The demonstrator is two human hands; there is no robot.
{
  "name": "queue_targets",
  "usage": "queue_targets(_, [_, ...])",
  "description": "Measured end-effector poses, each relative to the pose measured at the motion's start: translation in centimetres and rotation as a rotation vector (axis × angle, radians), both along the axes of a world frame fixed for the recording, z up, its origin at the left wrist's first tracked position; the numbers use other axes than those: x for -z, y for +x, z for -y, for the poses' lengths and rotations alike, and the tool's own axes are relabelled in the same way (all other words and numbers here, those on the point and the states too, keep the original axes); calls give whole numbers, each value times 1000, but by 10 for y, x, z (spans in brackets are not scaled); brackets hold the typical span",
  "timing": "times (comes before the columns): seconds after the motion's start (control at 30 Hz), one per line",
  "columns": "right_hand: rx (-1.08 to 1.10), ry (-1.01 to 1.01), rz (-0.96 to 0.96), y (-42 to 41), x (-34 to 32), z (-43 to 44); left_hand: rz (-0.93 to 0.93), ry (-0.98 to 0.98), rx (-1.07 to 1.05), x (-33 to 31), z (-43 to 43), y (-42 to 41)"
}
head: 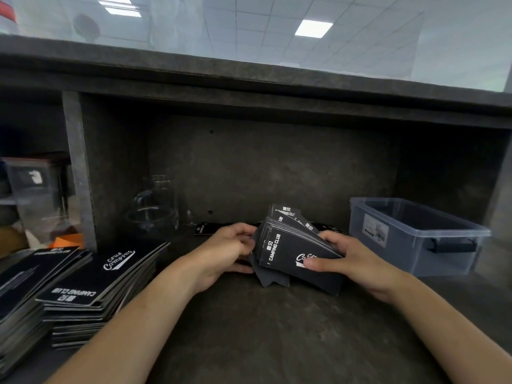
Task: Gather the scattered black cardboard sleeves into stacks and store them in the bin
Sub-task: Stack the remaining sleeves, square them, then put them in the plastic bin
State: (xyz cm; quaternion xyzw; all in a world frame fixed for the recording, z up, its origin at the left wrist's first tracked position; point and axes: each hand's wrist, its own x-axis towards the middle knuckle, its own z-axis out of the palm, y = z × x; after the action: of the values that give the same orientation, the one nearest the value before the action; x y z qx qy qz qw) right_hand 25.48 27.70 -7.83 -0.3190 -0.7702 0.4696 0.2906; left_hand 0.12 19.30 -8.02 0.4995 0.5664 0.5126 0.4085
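Black sleeves (291,250) lie fanned between us, left hand (230,250) and right hand (352,259) both gripping them. The bin (415,234) looks empty, and stacks (83,286) and a stray (205,228) wait on the worktop (277,328).

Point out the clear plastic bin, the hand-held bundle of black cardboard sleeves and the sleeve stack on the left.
Clear plastic bin (401,248): head view, front wall.
Hand-held bundle of black cardboard sleeves (288,249): head view, top sleeve's face.
Left stack of black cardboard sleeves (91,278): head view, top sleeve.
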Motion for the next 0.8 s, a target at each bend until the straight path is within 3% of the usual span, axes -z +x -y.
queue_targets(0.2, [-22, -18, -77, 1, -4, 2, 3, 113, 85, -1, 2, -5])
queue_targets(0.33, [-19, 38, -123, 1, -5, 4, -1, 283, -16, -8, 3, -6])
queue_targets(0.53, [48, 244, 114, -8, 1, 11, -374, 493, -167, -7, 4, -6])
queue_targets(0.8, [54, 236, 181, -7, -1, 9, -330, 384, -84, 0, 4, -3])
